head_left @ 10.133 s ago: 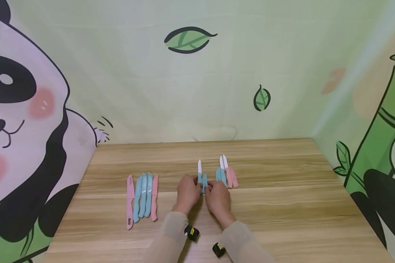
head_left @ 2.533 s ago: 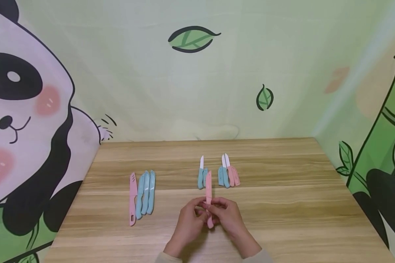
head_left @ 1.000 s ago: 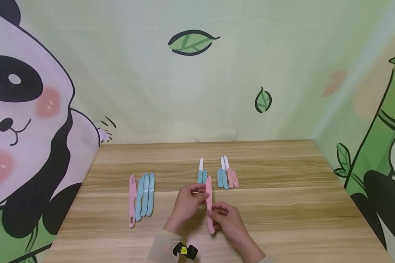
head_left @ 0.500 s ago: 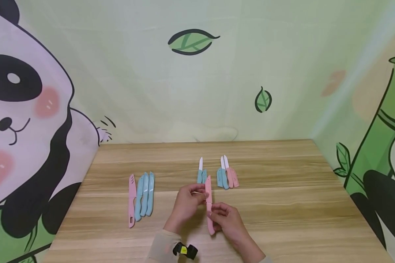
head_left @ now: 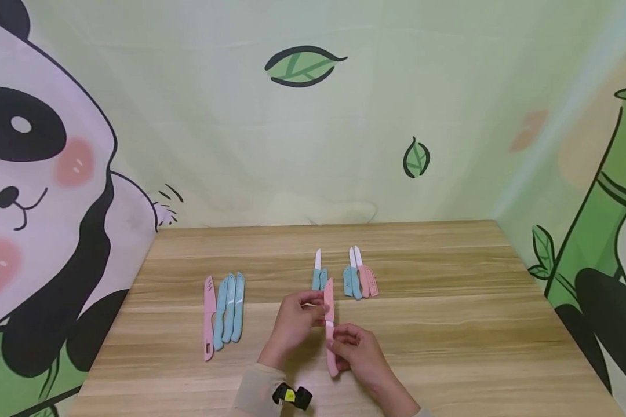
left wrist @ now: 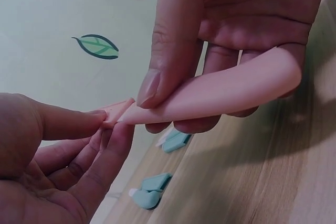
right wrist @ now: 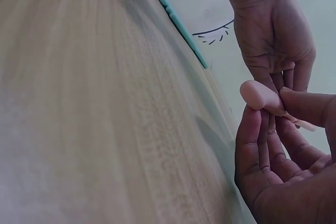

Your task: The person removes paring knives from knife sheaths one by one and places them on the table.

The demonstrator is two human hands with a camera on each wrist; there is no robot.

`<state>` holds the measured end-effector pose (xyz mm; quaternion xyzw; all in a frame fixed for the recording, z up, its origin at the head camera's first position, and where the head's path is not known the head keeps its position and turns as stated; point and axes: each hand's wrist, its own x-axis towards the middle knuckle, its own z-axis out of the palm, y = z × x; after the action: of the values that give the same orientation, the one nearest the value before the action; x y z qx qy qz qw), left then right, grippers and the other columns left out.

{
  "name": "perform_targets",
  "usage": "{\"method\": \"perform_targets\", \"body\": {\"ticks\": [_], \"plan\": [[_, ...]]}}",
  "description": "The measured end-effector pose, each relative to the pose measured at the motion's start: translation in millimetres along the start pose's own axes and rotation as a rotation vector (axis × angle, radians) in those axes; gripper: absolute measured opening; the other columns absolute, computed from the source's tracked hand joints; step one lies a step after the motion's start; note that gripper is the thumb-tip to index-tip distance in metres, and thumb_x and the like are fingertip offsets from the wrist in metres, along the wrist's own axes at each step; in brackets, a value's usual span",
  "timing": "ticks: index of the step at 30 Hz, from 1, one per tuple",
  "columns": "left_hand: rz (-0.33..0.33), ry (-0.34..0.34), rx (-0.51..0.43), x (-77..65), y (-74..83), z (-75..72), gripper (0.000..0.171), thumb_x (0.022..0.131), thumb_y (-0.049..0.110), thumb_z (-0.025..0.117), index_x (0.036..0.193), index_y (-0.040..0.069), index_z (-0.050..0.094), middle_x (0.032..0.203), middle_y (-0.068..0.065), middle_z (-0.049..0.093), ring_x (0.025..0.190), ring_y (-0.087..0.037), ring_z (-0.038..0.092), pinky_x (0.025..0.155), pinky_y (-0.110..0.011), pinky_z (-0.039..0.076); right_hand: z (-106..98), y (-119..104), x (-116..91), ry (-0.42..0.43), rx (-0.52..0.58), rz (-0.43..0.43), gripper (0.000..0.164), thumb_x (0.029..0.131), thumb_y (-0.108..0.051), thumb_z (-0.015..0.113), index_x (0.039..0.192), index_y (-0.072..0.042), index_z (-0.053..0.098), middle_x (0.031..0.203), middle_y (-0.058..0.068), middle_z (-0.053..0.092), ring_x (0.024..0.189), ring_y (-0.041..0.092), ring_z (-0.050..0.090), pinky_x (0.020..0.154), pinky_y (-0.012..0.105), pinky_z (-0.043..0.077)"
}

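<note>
A pink paring knife (head_left: 331, 350) is held upright in the head view, its tip pointing away from me. My left hand (head_left: 294, 317) pinches its pink sheath (head_left: 329, 296) between thumb and fingers. Below, my right hand (head_left: 364, 352) grips the pink handle, thumb on top and fingers beneath. A narrow white strip of blade shows between sheath and handle; the rest of the blade is inside the sheath. The left wrist view shows the handle (left wrist: 226, 90) close up, just apart from the sheath's mouth (left wrist: 119, 113). Both hands are above the table.
On the left of the wooden table (head_left: 422, 347) lie a larger pink sheathed knife (head_left: 208, 318) and several blue sheathed knives (head_left: 231, 307). Behind my hands, a bare blue knife (head_left: 317, 272) lies beside its sheath; right of it are another blue knife (head_left: 356, 284) and a pink knife (head_left: 364, 281) with their sheaths.
The pink knife came from the left row, after the middle blue knife and sheath were laid down. Over the last half second, my right hand drew the handle slightly toward me, widening the white gap.
</note>
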<state>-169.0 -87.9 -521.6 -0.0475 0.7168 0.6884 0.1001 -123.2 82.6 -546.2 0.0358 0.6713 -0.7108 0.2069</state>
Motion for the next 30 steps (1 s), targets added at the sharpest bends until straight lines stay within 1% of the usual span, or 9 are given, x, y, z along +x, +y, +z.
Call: {"method": "perform_targets", "body": {"ticks": [3,9,13,20,30], "plan": [[0.003,-0.002,0.003,0.1,-0.3,0.0,0.03,0.096,-0.002,0.066,0.126,-0.006,0.067,0.108,-0.018,0.067,0.083,-0.016,0.07,0.078,-0.033,0.066,0.1,0.5,-1.5,-0.005,0.001,-0.008,0.029,0.093,-0.006,0.073,0.116,0.007,0.063,0.09,0.002,0.069,0.073,0.013,0.066,0.062,0.028,0.06],[0.0,-0.002,0.007,-2.1,2.8,-0.8,0.03,0.097,0.0,0.066,0.126,-0.004,0.068,0.109,-0.018,0.068,0.084,-0.016,0.07,0.08,-0.034,0.066,0.2,2.0,-3.8,-0.012,-0.002,0.01,0.029,0.094,-0.008,0.073,0.117,0.006,0.064,0.091,0.003,0.07,0.074,0.014,0.066,0.063,0.028,0.061],[-0.006,0.0,0.005,-2.7,4.2,-2.0,0.03,0.097,0.0,0.067,0.127,-0.004,0.068,0.109,-0.018,0.068,0.084,-0.016,0.07,0.08,-0.035,0.066,0.6,2.3,-5.8,-0.023,0.003,0.011,0.029,0.094,-0.007,0.073,0.118,0.006,0.063,0.091,0.003,0.07,0.074,0.013,0.066,0.063,0.028,0.06],[0.011,-0.002,0.009,-0.3,3.9,-3.2,0.031,0.096,-0.002,0.066,0.127,-0.006,0.068,0.108,-0.018,0.068,0.083,-0.016,0.071,0.079,-0.035,0.066,1.1,2.2,-9.6,-0.027,-0.003,0.011,0.03,0.094,-0.008,0.073,0.118,0.008,0.063,0.089,0.001,0.07,0.074,0.012,0.066,0.062,0.027,0.06],[0.007,0.009,-0.004,1.3,4.6,-3.4,0.031,0.096,-0.001,0.067,0.126,-0.006,0.069,0.107,-0.018,0.068,0.082,-0.016,0.071,0.08,-0.038,0.066,1.7,6.5,-14.4,-0.042,0.002,0.013,0.029,0.093,-0.007,0.075,0.115,0.007,0.063,0.089,0.001,0.068,0.072,0.012,0.066,0.061,0.028,0.06]]}}
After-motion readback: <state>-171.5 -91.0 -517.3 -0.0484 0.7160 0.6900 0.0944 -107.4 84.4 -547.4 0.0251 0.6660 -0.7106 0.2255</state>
